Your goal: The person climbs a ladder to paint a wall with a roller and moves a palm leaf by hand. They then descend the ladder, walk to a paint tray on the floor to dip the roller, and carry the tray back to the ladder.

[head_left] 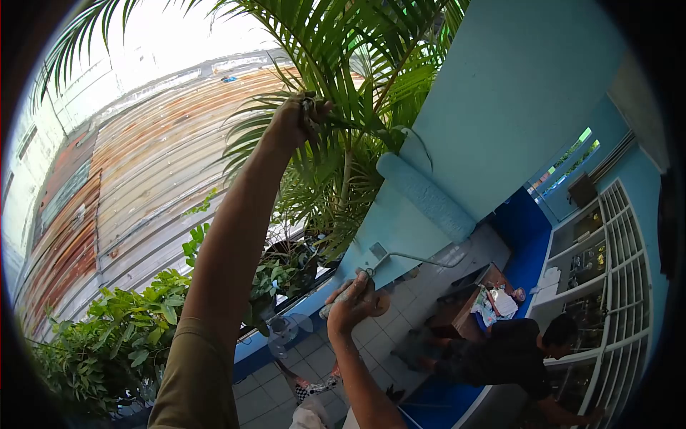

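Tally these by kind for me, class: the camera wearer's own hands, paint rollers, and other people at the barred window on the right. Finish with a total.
Wearer's hands: 2 (left hand, right hand)
Paint roller: 1
Other person in dark clothing: 1
Total: 4

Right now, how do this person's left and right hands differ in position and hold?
The left hand is raised among palm fronds; the right hand is lower. The left hand appears to grip fronds, the right hand grips the paint roller. Both have curled fingers.
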The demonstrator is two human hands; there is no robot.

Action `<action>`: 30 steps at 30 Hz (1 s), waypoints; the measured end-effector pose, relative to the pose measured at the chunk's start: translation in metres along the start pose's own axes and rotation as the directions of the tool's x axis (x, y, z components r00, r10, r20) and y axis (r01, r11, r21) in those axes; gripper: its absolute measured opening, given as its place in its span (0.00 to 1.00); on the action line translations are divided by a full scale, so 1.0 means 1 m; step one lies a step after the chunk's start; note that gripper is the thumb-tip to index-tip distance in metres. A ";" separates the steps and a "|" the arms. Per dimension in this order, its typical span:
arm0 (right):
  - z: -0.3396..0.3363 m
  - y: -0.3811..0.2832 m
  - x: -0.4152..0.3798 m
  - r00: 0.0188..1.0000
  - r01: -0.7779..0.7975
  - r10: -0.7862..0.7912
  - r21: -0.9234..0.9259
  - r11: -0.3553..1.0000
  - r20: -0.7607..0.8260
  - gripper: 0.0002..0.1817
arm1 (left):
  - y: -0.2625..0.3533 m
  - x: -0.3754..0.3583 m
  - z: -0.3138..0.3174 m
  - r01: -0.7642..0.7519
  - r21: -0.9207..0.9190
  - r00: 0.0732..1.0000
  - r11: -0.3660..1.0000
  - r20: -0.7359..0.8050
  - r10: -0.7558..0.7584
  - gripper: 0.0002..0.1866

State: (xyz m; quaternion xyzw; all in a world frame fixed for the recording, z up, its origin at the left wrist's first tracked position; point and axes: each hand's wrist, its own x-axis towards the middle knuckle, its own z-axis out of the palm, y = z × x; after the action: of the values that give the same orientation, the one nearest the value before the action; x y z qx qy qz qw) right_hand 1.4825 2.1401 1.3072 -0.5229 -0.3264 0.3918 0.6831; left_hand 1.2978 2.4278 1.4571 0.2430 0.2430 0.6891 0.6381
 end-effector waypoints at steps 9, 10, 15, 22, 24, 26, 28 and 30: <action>0.000 -0.035 0.001 0.999 0.039 -0.040 0.020 0.999 0.031 0.23 | -0.039 -0.007 -0.025 -0.130 0.649 0.990 0.750 0.042 0.134 0.13; 0.002 -0.044 0.004 0.999 0.027 -0.029 0.083 0.996 0.023 0.24 | -0.047 0.004 -0.038 -0.160 0.652 0.986 0.741 0.067 0.154 0.13; -0.021 -0.073 0.007 0.996 0.092 -0.093 0.148 0.985 0.003 0.25 | -0.068 0.013 -0.065 -0.237 0.920 0.936 0.312 0.130 0.327 0.11; -0.063 -0.083 0.013 0.988 0.155 -0.156 -0.037 0.987 -0.010 0.26 | -0.085 -0.021 -0.015 -0.304 0.919 0.830 -0.251 0.385 0.404 0.45; -0.066 -0.080 0.015 0.988 0.152 -0.152 -0.011 0.988 0.008 0.26 | -0.089 -0.026 0.010 -0.235 0.915 0.798 -0.328 0.374 0.472 0.52; -0.067 -0.080 0.013 0.986 0.165 -0.164 -0.030 0.986 0.020 0.25 | -0.082 -0.034 0.038 -0.076 0.966 0.902 -0.248 0.172 0.396 0.57; -0.069 -0.079 0.010 0.985 0.172 -0.171 -0.050 0.984 0.027 0.25 | -0.076 -0.033 0.050 -0.010 0.975 0.933 -0.221 0.089 0.349 0.58; -0.071 -0.077 0.010 0.979 0.202 -0.196 -0.113 0.973 0.061 0.24 | -0.078 -0.030 0.056 0.055 0.979 0.954 -0.195 0.006 0.301 0.59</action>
State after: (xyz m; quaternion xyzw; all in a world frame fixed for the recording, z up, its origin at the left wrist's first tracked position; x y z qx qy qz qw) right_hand 1.5627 2.1055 1.3649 -0.5176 -0.4165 0.3141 0.6782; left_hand 1.3947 2.4044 1.4487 0.5847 0.7299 0.3346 0.1156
